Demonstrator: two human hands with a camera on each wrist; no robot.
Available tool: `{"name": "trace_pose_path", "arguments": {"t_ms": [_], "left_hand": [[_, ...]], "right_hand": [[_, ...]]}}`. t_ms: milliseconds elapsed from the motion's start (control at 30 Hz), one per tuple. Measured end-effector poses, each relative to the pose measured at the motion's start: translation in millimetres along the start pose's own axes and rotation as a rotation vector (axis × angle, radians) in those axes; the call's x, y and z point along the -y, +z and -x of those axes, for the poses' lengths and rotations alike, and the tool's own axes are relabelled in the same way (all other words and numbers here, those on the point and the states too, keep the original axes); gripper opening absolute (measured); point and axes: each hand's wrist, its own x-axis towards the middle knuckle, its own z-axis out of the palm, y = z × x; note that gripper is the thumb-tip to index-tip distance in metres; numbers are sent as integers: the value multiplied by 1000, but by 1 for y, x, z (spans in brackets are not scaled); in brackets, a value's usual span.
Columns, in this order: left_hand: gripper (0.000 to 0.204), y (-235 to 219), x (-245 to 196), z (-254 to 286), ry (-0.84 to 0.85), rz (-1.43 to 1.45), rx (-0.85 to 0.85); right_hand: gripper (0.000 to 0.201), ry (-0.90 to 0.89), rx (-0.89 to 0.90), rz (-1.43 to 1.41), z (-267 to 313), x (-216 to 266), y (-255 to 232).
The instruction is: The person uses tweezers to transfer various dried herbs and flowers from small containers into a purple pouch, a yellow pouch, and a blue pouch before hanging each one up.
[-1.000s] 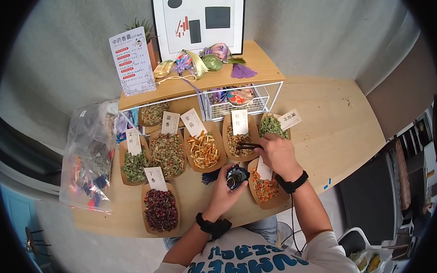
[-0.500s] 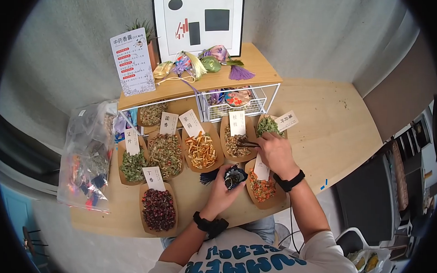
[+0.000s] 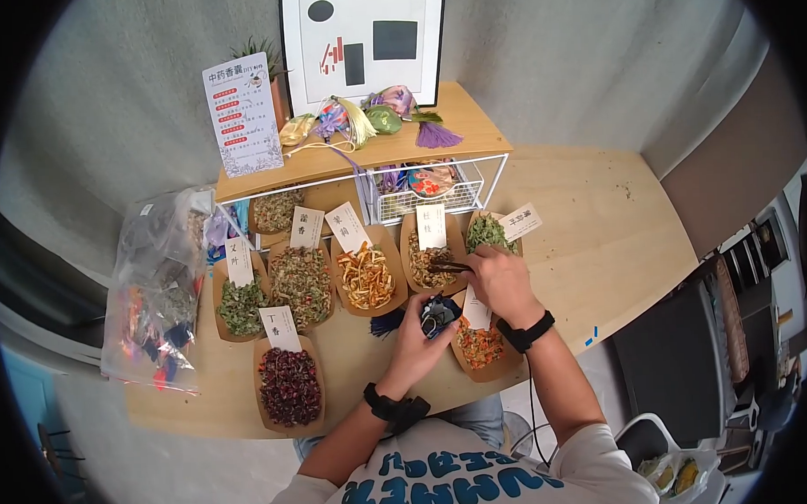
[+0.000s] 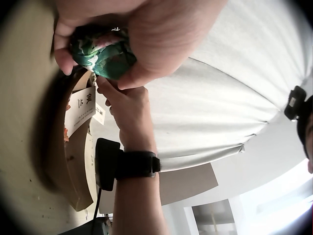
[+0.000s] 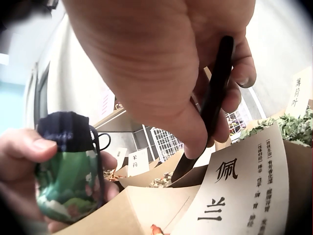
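In the head view my left hand grips a small pouch with a dark mouth. The right wrist view shows that pouch as green, with a navy top and a dark cord. My right hand pinches dark tweezers, whose tips reach into the brown paper tray of tan chopped herbs. In the right wrist view the tweezers slant down between thumb and fingers. The tray of orange pieces lies under the right wrist, its label card standing close to the hand.
More herb trays surround the hands, among them dark red buds, orange-white strips and green leaves. Behind stands a wooden shelf with sachets and a sign. A plastic bag lies at the left.
The head view has shifted slightly, moving the scene left. The pouch is nearer the right hand and the tweezers. Both hands keep their hold, and the tweezers remain at the tan herbs.
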Motion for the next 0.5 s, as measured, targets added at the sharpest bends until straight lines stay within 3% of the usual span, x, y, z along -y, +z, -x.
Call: {"name": "trace_pose_path", "arguments": {"t_ms": [333, 433, 500], "left_hand": [[58, -10, 1, 5, 55, 13, -9], [60, -13, 3, 5, 17, 70, -5], [60, -13, 4, 5, 8, 91, -5]], "right_hand": [[10, -85, -50, 54, 3, -8, 6], [10, -15, -79, -8, 9, -7, -1], [9, 32, -192, -137, 13, -6, -13]]}}
